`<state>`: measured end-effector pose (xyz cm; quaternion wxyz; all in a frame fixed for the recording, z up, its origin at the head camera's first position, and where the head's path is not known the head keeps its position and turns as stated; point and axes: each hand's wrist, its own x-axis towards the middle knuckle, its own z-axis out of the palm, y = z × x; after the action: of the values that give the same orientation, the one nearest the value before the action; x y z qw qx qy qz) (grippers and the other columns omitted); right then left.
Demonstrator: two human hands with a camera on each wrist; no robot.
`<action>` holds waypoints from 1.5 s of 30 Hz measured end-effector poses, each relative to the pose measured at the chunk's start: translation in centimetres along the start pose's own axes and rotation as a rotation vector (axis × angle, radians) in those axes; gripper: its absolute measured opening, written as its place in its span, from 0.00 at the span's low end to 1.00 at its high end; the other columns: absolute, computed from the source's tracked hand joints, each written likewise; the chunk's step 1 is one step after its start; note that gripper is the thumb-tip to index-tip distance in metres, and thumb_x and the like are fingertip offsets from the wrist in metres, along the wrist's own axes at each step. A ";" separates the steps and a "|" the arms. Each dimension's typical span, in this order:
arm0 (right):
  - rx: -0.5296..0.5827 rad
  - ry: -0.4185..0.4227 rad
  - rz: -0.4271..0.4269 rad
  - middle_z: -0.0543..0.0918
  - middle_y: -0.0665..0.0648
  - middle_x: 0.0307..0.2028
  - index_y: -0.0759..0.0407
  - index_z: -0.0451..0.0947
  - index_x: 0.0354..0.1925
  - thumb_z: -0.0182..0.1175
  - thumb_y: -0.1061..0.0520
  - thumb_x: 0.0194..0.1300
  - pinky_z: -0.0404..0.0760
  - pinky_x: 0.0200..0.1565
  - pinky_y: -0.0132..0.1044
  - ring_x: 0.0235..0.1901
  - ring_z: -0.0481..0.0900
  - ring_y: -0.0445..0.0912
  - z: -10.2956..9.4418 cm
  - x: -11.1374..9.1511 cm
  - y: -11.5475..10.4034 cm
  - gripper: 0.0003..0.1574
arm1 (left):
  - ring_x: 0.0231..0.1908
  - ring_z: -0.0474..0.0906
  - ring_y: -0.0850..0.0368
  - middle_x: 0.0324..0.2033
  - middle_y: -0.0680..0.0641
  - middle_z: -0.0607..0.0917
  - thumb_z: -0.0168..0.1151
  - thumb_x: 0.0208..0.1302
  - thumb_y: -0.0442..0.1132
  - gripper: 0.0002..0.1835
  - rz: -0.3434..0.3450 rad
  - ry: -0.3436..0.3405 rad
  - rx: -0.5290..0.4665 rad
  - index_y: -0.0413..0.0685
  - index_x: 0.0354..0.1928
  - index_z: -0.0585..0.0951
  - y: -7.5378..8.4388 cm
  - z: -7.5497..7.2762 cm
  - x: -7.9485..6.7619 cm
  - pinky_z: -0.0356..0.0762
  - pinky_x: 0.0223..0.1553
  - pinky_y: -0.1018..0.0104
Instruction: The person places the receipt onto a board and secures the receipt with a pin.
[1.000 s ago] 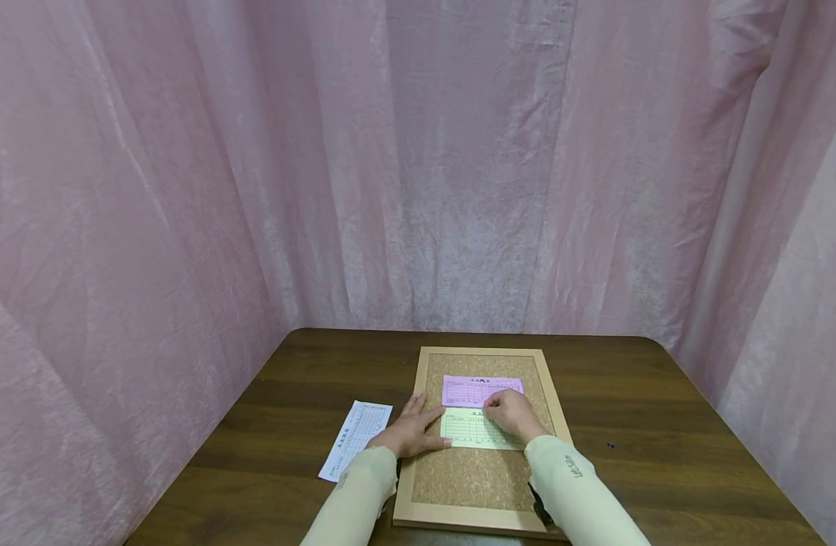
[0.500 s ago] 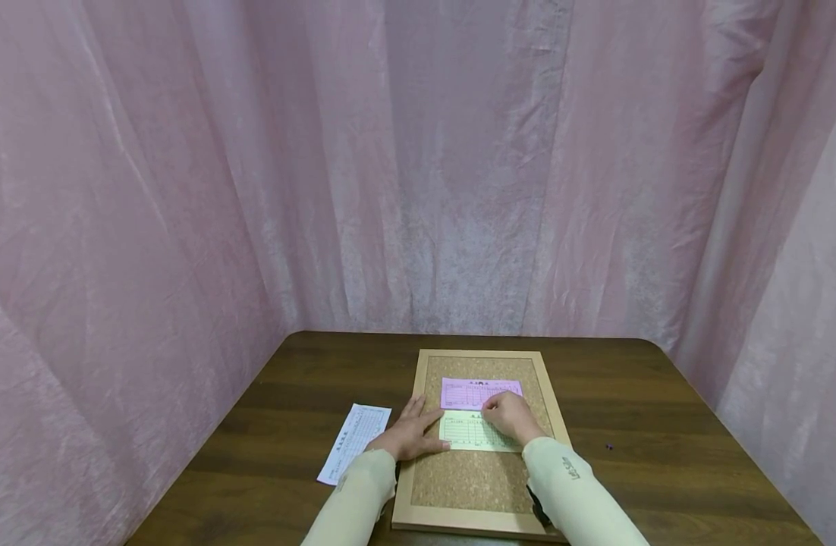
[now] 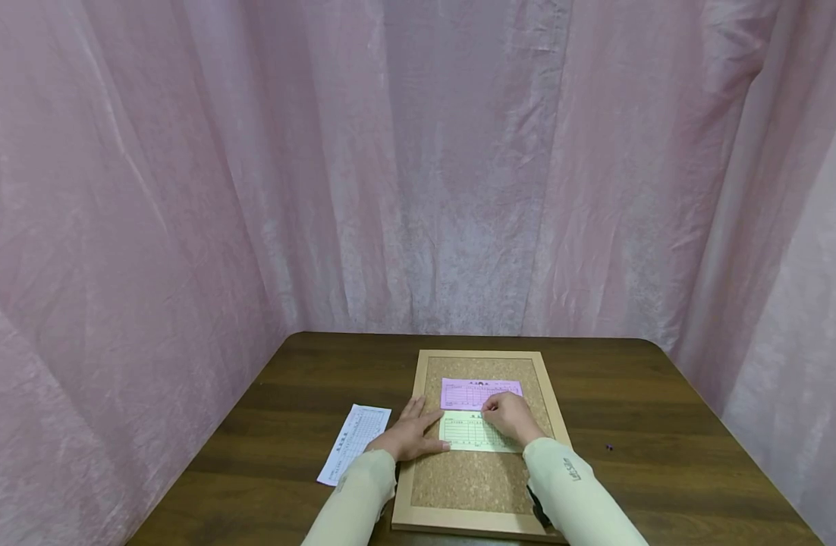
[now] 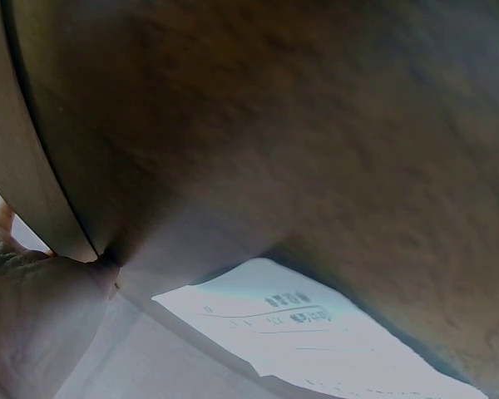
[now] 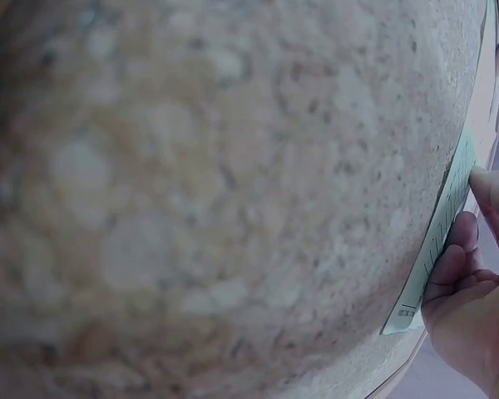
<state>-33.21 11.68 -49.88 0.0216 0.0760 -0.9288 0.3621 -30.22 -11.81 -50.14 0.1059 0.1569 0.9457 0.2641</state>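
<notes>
Left hand (image 3: 410, 434) spread wide on the corkboard (image 3: 469, 479), lower centre
Right hand (image 3: 513, 417) curled over green slip (image 3: 462, 430); can't tell if holding anything

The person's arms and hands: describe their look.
The left sleeve and right sleeve are pale cream; the right bears dark lettering, too small to read surely, the left a fainter mark. A black item shows at the right sleeve's inner edge. The left hand and right hand are gloveless.

Since a second ago, your head view has shifted a hair, so the corkboard (image 3: 467, 483), the pink slip (image 3: 467, 393), the green slip (image 3: 463, 431), the white slip (image 3: 353, 444) and the table (image 3: 671, 432) now appear slightly lower
</notes>
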 end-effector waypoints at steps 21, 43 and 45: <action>-0.013 -0.013 0.006 0.84 0.49 0.29 0.57 0.86 0.27 0.64 0.63 0.61 0.74 0.33 0.39 0.28 0.75 0.44 -0.2 0.1 0.1 0.07 | 0.76 0.37 0.42 0.77 0.39 0.48 0.67 0.61 0.60 0.41 0.003 0.002 0.006 0.57 0.74 0.67 0.0 0.0 0.0 0.51 0.69 0.37; -0.003 -0.066 -0.031 0.81 0.48 0.27 0.57 0.85 0.28 0.66 0.62 0.62 0.72 0.33 0.38 0.28 0.73 0.43 -0.6 0.4 0.2 0.06 | 0.76 0.37 0.41 0.77 0.38 0.47 0.67 0.62 0.59 0.41 0.007 -0.005 -0.001 0.55 0.74 0.66 0.4 -0.2 -0.5 0.51 0.68 0.35; -0.002 -0.064 -0.038 0.80 0.48 0.26 0.56 0.85 0.27 0.66 0.62 0.62 0.72 0.33 0.38 0.28 0.72 0.43 -0.6 0.4 0.3 0.07 | 0.76 0.37 0.41 0.77 0.38 0.47 0.67 0.62 0.59 0.41 0.007 -0.005 0.001 0.55 0.74 0.66 0.3 -0.2 -0.5 0.51 0.68 0.35</action>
<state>-33.66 12.20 -49.61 -0.0009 0.1053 -0.9277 0.3581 -29.76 -11.82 -49.70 0.1073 0.1610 0.9450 0.2638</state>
